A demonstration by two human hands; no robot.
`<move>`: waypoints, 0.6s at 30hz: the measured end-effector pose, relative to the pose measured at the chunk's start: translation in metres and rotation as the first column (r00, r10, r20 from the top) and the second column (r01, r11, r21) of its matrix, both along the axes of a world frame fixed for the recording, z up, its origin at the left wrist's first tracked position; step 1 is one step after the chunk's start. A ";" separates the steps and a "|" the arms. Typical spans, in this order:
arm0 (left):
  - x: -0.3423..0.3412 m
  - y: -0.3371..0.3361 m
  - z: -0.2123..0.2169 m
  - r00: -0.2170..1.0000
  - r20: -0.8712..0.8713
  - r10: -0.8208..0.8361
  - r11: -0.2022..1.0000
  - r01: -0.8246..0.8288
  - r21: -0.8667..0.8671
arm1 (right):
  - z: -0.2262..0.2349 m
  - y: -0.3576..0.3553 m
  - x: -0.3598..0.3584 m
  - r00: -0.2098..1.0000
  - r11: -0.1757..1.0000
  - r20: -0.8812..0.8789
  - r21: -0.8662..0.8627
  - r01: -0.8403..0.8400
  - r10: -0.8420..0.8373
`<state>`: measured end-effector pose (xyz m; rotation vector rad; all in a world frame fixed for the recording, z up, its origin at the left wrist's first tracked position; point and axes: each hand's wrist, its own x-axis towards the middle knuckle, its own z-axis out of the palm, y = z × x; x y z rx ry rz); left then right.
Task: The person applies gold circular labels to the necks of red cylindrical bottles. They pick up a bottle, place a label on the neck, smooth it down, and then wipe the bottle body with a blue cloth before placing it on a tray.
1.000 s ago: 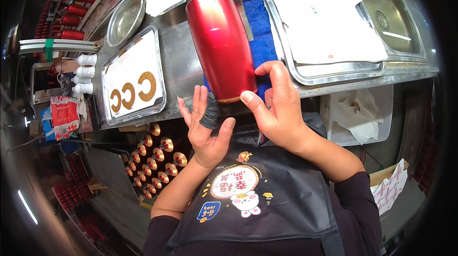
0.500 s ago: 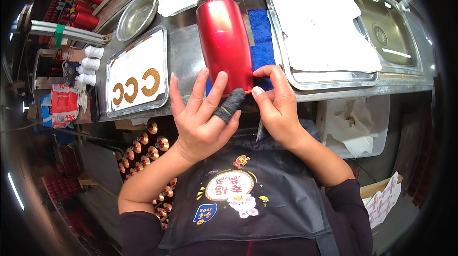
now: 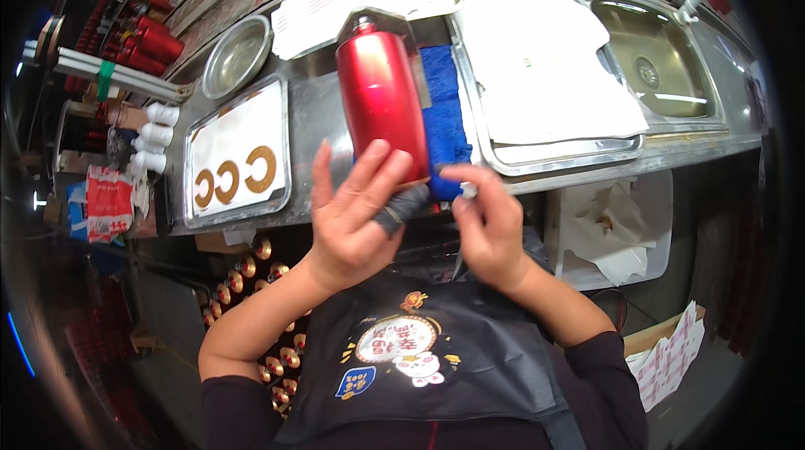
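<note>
A large glossy red cylinder (image 3: 381, 98) with a narrow top lies lengthwise on a blue cloth (image 3: 446, 114) on the steel counter. My left hand (image 3: 352, 215) has its fingers spread against the cylinder's near end. One of its fingers wears a dark sleeve (image 3: 402, 205). My right hand (image 3: 490, 232) is just to the right, at the cloth's near edge. Its fingertips pinch a small thin tool (image 3: 466, 190), whose thin end shows below the hand. A black apron with a round cartoon print fills the lower middle.
To the left, a steel tray (image 3: 239, 127) holds three gold C-shaped pieces (image 3: 226, 182), with a steel bowl (image 3: 236, 56) behind it. A white sheet covers the tray (image 3: 545, 72) on the right, beside a sink (image 3: 654, 64). More red cylinders (image 3: 147, 39) stand far left. Gold-tipped items (image 3: 251, 282) lie below the counter.
Both hands gripped the cylinder's near end a second ago. My left hand has opened with fingers spread, and my right hand has slid off to pinch at the lower right corner.
</note>
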<state>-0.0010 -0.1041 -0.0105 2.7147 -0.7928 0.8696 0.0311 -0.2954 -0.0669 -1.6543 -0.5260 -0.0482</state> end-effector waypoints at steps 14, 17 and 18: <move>0.004 0.013 -0.058 0.983 -0.142 0.117 0.876 -0.170 -0.451 | 0.007 0.003 -0.023 0.968 0.996 -0.245 -0.063 -0.064 0.046; -0.003 0.021 -0.070 0.980 -0.175 0.098 0.862 -0.171 -0.477 | 0.004 0.003 -0.024 0.964 0.989 -0.265 -0.132 -0.071 0.034; -0.005 0.023 -0.073 0.974 -0.202 0.106 0.859 -0.192 -0.475 | 0.003 0.003 -0.024 0.963 0.988 -0.269 -0.139 -0.074 0.034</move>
